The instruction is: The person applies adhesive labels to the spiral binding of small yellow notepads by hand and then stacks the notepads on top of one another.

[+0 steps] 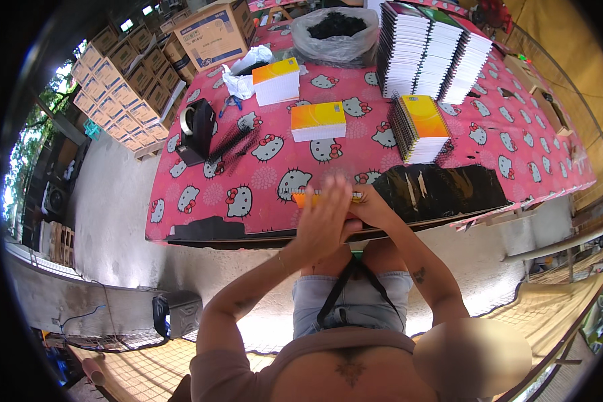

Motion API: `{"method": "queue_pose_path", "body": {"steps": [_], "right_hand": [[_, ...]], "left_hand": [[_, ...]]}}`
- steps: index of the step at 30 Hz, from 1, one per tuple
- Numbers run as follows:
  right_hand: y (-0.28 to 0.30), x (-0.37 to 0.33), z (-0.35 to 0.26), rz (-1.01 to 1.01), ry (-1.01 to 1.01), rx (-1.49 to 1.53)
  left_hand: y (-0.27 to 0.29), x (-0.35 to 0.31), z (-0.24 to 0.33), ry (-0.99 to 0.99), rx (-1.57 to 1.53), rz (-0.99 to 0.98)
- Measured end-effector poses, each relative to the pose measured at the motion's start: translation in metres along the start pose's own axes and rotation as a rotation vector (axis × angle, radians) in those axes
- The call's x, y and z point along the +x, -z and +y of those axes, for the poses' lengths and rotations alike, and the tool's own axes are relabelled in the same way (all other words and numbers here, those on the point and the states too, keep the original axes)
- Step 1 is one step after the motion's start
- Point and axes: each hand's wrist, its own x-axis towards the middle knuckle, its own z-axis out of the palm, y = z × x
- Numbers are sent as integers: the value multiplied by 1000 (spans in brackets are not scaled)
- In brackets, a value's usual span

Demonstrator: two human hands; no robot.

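At the table's near edge, my right hand (374,208) grips a small orange spiral notebook (301,199) by its right side. My left hand (326,209) lies over the notebook with its fingers stretched out and slightly blurred, hiding most of the cover. The wire coil runs along the notebook's far edge. Straight ahead lies a yellow-orange stack of pads (318,122), with another yellow-topped stack (276,82) farther back on the left. To the right, yellow spiral notebooks (422,127) are piled with dark coils along their left side. Loose black coils (234,144) rest to the left.
A pink patterned cloth covers the table (211,194), with a black patch (442,194) near its front edge. A black tape dispenser (195,130) stands left. Tall spiral notebook stacks (425,53) and a plastic bag of black material (335,37) are at the back. Cartons (124,87) are stacked beyond.
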Motion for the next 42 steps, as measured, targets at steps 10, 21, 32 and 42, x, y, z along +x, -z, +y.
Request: {"method": "queue_pose_path", "body": {"steps": [10, 21, 32, 42], "right_hand": [[7, -1, -32, 28, 35, -304], [55, -11, -41, -50, -33, -132], [25, -14, -64, 215, 174, -539], [85, -12, -126, 599, 483, -1134]], "left_hand": [[16, 26, -22, 79, -170, 86], [18, 31, -15, 98, -218, 124], [33, 39, -13, 65, -263, 86], [59, 92, -61, 120, -508, 451]]}}
